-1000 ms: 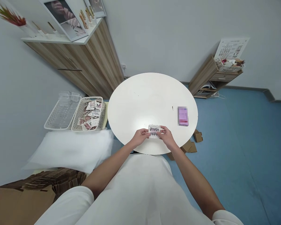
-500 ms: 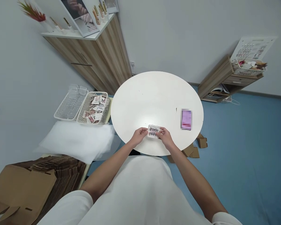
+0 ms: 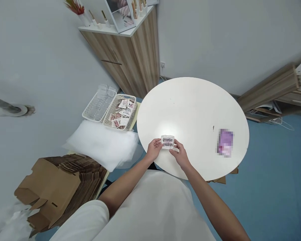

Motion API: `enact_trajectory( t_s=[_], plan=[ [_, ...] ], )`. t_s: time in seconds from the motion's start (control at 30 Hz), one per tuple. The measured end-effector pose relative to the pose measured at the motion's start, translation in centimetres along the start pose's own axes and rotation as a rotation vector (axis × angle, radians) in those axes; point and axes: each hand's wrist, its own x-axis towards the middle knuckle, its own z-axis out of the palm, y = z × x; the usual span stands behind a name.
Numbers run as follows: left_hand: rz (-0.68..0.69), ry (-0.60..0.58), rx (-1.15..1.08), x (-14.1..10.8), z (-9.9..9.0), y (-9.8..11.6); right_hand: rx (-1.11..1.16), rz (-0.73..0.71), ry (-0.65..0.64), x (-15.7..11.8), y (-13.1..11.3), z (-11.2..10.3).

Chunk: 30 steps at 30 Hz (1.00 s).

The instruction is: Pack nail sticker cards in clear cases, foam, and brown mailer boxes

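Clear case [image 3: 167, 142] with two rows of small dark pieces: above table's near part | left hand [image 3: 154, 150]: thumb and fingers pinching its left edge | right hand [image 3: 182, 156]: thumb and fingers parted by its right edge, contact unclear | change: right thumb now off the case's face; left probably carries the hold | white table [image 3: 190, 110] beneath; blurred purple item [image 3: 225, 142] farther right

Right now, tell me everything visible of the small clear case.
The case is rectangular, apparently clear plastic, with two rows of small dark and pinkish pieces inside. It looks shut. Its long sides run left to right, over the near part of the white table. The left hand holds its left end; the right hand is at its right edge, contact unclear.
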Motion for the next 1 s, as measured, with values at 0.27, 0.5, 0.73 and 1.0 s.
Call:
enact_trajectory(
  t_s=[0.27, 0.5, 0.73, 1.0],
  plan=[
    [-0.002, 0.130, 0.203, 4.8, -7.0, -0.2, -0.169, 0.051, -0.039, 6.2, -0.3, 8.1],
    [0.021, 0.012, 0.367, 11.5, -11.6, 0.3, -0.334, -0.022, 0.003, 12.5, 0.1, 13.8],
    [0.026, -0.050, 0.429, 13.9, -13.0, -0.4, -0.441, -0.036, 0.049, 14.5, 1.2, 15.8],
    [0.089, -0.081, 0.465, 14.6, -13.3, 0.2, -0.475, -0.118, 0.046, 14.7, -0.5, 17.3]
  ],
)
